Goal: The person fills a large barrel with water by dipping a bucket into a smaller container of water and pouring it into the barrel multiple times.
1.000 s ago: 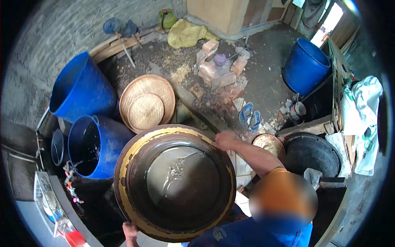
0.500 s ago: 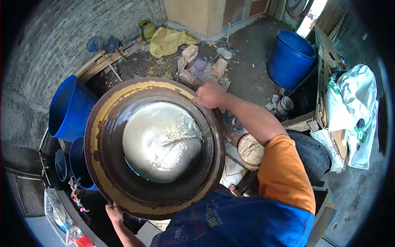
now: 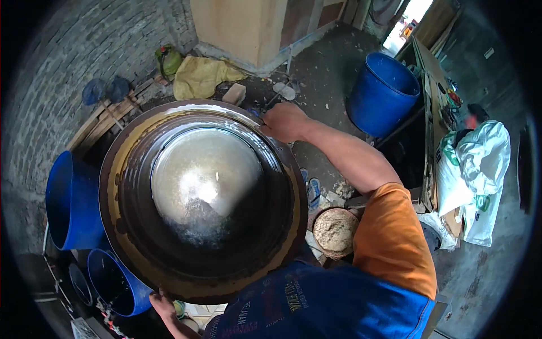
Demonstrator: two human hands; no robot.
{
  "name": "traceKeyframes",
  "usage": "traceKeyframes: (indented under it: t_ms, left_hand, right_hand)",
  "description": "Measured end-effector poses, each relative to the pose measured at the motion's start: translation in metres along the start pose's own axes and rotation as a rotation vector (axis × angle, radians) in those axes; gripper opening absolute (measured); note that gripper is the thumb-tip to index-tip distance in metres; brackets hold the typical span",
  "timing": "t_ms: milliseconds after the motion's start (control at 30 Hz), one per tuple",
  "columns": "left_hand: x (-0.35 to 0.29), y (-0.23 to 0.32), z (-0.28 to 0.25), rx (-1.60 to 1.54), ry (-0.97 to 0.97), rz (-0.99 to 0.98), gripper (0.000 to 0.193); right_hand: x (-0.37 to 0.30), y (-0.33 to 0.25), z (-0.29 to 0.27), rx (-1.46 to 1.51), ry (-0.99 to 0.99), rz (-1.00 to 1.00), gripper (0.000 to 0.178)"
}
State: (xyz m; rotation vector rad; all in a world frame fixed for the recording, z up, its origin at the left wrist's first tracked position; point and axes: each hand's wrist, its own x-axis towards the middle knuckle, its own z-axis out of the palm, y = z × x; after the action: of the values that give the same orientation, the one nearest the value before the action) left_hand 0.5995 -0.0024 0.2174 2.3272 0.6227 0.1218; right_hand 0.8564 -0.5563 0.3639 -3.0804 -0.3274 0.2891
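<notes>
A big round wok point(image 3: 121, 226) with a brown, tan-banded rim and a shiny metal bottom is held up in front of my body. Its inside looks wet, and light glares off the bottom; whether liquid stands in it I cannot tell. My right hand point(image 3: 284, 121) is closed on the far right part of the rim, arm stretched out. At the near left edge, my left hand point(image 3: 164, 305) grips the rim from below, its fingers partly hidden by the wok.
Blue drums stand at the left point(image 3: 70, 203) and far right point(image 3: 384, 93), with a smaller blue tub point(image 3: 116, 282) near left. A round basket point(image 3: 334, 231) of pale crumbly stuff is right of the wok. White sacks point(image 3: 474, 169), blue sandals point(image 3: 313, 192) and a yellow cloth point(image 3: 200, 78) lie around.
The wok has shifted slightly left, and both hands stay on its rim. The rippling liquid sheen on its bottom has given way to a smoother glare with a dark shadow.
</notes>
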Motion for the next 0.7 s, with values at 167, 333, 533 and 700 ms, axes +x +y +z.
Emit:
traceKeyframes:
  t_ms: [167,333,533,700]
  left_hand:
    - [0.028,0.050,0.024,0.087,-0.129,0.009,0.032]
    - [0.049,0.109,0.063,-0.044,-0.162,-0.011,0.030]
    - [0.014,0.219,0.099,-0.116,-0.083,-0.057,0.026]
    - [-0.007,0.343,0.116,-0.367,0.022,-0.123,0.020]
  right_hand:
    - [0.028,0.074,0.014,0.039,0.082,-0.049,0.034]
    - [0.072,0.165,0.030,0.196,0.226,-0.136,0.029]
    - [0.122,0.250,-0.035,0.249,0.208,-0.205,0.023]
    - [0.141,0.306,-0.102,0.268,0.175,-0.231,0.023]
